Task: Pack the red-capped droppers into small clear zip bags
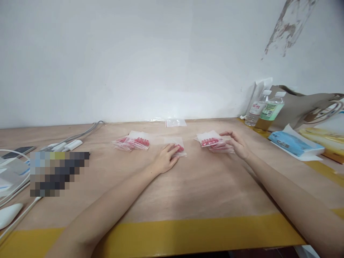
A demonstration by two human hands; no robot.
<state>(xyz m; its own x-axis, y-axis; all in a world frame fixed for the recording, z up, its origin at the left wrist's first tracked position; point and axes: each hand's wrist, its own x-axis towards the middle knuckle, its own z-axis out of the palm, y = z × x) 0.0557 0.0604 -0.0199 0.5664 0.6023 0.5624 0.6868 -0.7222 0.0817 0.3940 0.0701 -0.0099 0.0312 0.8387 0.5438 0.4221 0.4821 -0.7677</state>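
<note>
Three groups of clear zip bags with small red capsule-like pieces inside lie across the table. My left hand (166, 160) rests on the middle bag (176, 141), its fingers stretched out over the red pieces and hiding part of them. To the right is a stack of bags (209, 141), with its red pieces showing in a row. Beside that stack's right edge, my right hand (238, 144) has its fingers apart; whether the fingertips touch the bags is unclear. Another loose stack of bags (134, 141) lies to the left, away from both hands.
A flat, clear bag (176, 123) lies against the wall. At right stand two bottles (270, 111), a grey handbag (298, 104) and a blue tissue pack (295, 142). Cables, white chargers (72, 144) and a phone (18, 152) crowd the left. Yellow tape (188, 233) covers the front edge.
</note>
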